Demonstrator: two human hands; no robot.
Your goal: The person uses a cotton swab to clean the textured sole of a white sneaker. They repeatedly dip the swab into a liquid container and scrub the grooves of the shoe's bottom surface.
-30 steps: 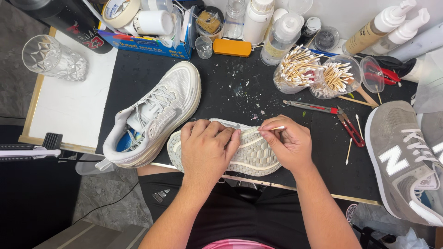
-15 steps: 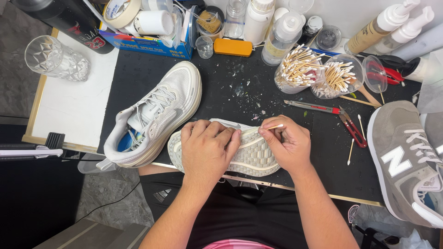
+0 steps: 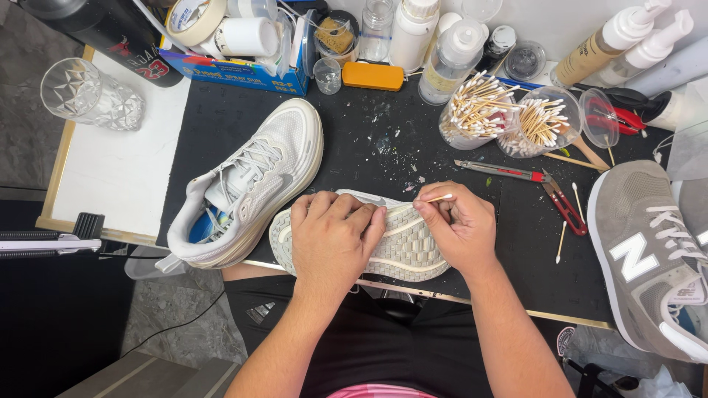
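A white sneaker (image 3: 402,247) lies sole up at the near edge of the black mat (image 3: 369,140). My left hand (image 3: 332,239) presses flat on its sole and holds it steady. My right hand (image 3: 457,225) pinches a cotton swab (image 3: 441,197) and works its lower tip against the sole's toe edge. The matching white sneaker (image 3: 247,184) sits upright to the left, its heel over the mat's edge.
A grey sneaker (image 3: 649,250) lies at the right. Two clear cups of cotton swabs (image 3: 509,114), a utility knife (image 3: 498,171), red snips (image 3: 564,206), loose swabs, spray bottles (image 3: 612,40), a tape roll (image 3: 193,18) and a glass tumbler (image 3: 88,92) crowd the back.
My right hand has shifted slightly up and left along the sole's edge with the swab. My left hand and both white sneakers stay put.
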